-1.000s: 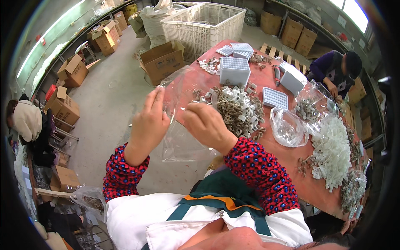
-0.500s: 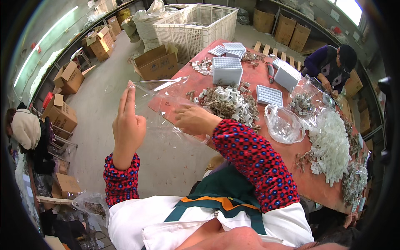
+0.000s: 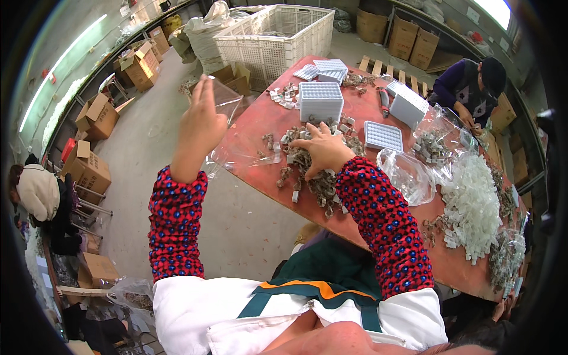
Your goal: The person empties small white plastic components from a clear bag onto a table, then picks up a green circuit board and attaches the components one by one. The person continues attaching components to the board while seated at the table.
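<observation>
Here the left hand grips a clear plastic bag raised left of the red desk, while the right hand (fingers spread) presses the pile of small parts.

The single view comes from a wide fisheye camera worn on the person's head, looking steeply down and forward. Nearest, along the lower edge, lie the person's own chest and red patterned sleeves; the left hand and right hand sit close, mid-frame. Beyond them the long red worktable runs from centre to the far right, its straight edges bending toward the dark rim, while grey concrete floor fills the left.
</observation>
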Tool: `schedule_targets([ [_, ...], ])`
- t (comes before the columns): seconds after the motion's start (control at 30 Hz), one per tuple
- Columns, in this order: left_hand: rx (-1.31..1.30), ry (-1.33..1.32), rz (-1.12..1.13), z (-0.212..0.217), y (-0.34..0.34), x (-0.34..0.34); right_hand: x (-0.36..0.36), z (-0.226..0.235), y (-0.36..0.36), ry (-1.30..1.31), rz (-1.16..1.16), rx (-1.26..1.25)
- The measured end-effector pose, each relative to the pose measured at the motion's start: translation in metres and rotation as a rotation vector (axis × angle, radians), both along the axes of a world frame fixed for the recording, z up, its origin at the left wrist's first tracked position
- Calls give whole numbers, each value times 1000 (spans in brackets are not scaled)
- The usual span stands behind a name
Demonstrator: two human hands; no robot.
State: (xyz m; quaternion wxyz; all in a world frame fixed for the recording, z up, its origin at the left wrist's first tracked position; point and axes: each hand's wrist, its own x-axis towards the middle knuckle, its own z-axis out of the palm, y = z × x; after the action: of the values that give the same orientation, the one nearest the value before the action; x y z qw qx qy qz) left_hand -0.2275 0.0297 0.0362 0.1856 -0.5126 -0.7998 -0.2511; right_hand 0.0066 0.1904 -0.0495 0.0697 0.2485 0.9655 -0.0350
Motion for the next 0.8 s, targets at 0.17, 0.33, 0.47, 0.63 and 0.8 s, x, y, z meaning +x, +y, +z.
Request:
schedule_targets([
  [0.17, -84, -33, -166, 5, 29, 23, 15, -19, 27, 262, 11, -34],
  [0.33, -162, -166, -323, -4, 46, 48, 50, -31, 70, 697, -86, -342],
  [0.47, -204, -158, -368, -7, 60, 57, 78, -36, 95, 906, -295, -807],
  [0.63, -240, -187, -386, -6, 79, 62, 91, -28, 103, 1192, -258, -1151],
  [0.8, -309, -206, -379, -4, 97, 62, 96, 7, 94, 1399, -188, -1476],
])
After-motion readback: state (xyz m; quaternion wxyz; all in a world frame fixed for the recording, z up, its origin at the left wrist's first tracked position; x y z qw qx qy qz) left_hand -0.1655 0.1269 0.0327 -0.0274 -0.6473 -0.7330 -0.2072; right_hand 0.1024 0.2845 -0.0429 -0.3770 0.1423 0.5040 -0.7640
